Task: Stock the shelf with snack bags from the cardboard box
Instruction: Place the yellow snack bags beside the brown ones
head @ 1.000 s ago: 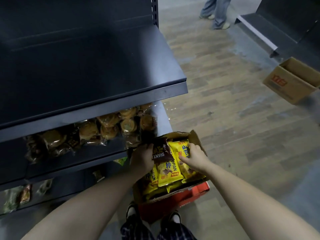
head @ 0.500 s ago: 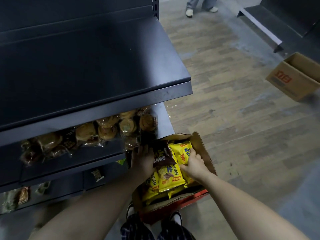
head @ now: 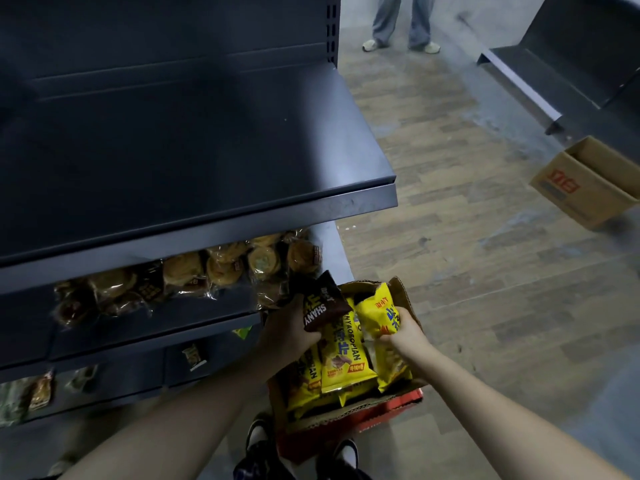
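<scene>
An open cardboard box [head: 401,289] with a red side stands on the floor by my feet, filled with several yellow snack bags [head: 343,362]. My left hand [head: 291,329] grips a dark brown snack bag [head: 323,303] lifted above the box. My right hand [head: 403,329] grips a yellow snack bag [head: 375,311], raised out of the box. The dark shelf unit [head: 194,216] stands to the left; its top shelf is bare, the shelf below holds clear packs of round pastries [head: 221,265].
A second open cardboard box [head: 585,181] lies on the wooden floor at the right. Another dark shelf unit [head: 540,84] stands at the far right. A person's legs [head: 401,22] are at the top. Small packets [head: 41,391] sit on the lower shelves.
Both hands have risen from the box, the left lifting the brown bag, the right pulling a yellow bag up. The view has tilted slightly upward.
</scene>
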`<state>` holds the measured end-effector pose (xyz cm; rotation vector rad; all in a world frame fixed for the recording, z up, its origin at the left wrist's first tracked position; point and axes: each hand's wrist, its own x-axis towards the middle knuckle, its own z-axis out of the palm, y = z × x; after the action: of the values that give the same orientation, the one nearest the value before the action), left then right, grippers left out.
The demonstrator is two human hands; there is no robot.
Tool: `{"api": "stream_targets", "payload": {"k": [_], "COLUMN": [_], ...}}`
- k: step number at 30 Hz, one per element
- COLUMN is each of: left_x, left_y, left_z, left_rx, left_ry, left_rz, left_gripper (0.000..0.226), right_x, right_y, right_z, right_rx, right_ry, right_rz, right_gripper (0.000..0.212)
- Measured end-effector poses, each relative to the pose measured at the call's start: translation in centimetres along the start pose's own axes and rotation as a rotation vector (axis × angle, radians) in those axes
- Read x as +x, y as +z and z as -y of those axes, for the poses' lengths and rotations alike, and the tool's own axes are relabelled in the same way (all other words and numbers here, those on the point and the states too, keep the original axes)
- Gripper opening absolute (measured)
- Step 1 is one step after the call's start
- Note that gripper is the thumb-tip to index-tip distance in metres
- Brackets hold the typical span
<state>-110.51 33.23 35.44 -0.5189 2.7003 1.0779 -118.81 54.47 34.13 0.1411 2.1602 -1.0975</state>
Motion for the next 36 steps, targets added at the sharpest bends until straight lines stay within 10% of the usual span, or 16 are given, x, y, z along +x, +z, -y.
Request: {"api": "stream_targets", "payload": {"k": [12, 23, 33, 36], "left_x": [-2.9, -7.1, -9.8, -10.6], "left_y": [-3.9, -6.4, -12.4, -14.7], "left_z": [-9.2, -14.0, -18.5, -19.1], "left_rx": [-0.479, -0.648, -0.906, -0.918], "left_ry": [0.112, 0.177, 0.362, 0.424], "left_rz": [0.079, 0.067, -0.245, -0.320], "left_gripper": [0.051, 0.048, 0.075, 0.052], "right_x": [-5.9, -10.6, -16.4, -18.2], "right_y": [-1.5, -2.5, -2.9, -2.1], "right_z": [6.3, 9.6, 18.5, 20.7], "right_rx": [0.605, 0.417, 0.463, 0.466], "right_ry": [-0.131, -0.295, -0.837, -0.961], "right_rz": [0.487, 0.201, -0.178, -0.199], "right_gripper": [0.058, 0.106, 0.068, 0.069]}}
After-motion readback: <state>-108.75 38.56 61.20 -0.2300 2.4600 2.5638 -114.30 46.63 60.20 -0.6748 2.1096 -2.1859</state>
